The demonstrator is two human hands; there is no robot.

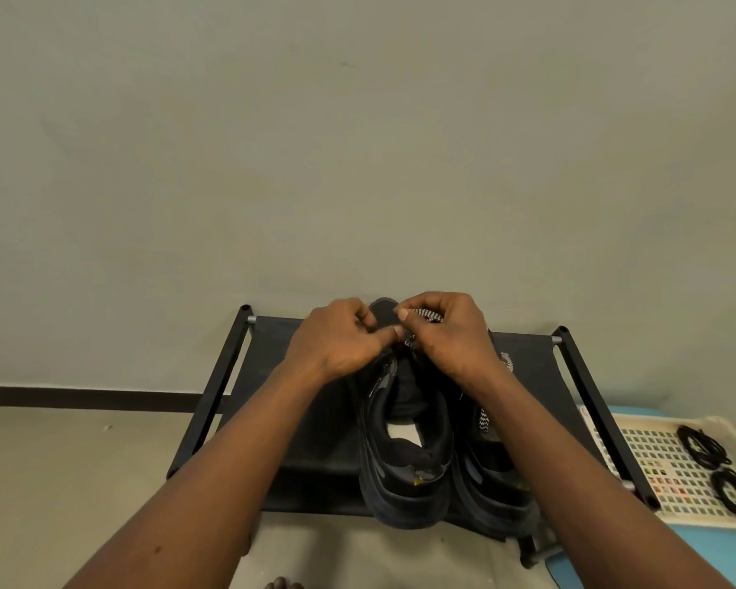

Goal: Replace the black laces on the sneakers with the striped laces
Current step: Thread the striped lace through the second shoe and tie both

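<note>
View from a head-worn camera, looking forward and down.

Small pale printing runs along the side of the near black chunky-soled sneaker (404,482), too small to read. No other writing is legible.

A low rack with a black fabric shelf (298,440) and black tube frame stands on a beige floor (81,482) against a plain grey-green wall (358,142) with a dark skirting strip (81,395). Two sneakers sit side by side on the shelf, heels toward the viewer. The second black sneaker (493,491), on the right, has a zigzag-striped lace showing over its tongue.

Both bare forearms reach forward. The left hand (341,337) and right hand (447,333) meet, knuckles almost touching, over the front of the left-side sneaker. The right hand's curled fingers pinch a black-and-white striped lace (425,316). The left hand's fingers are curled too, its thumb and fingertips closing on the same lace just above the eyelets.

To the right of the rack, a cream perforated plastic tray (655,461) rests on a light blue surface (719,554). It holds two coiled bundles of thin black laces (702,448). Bare toes (281,584) show at the bottom edge.
</note>
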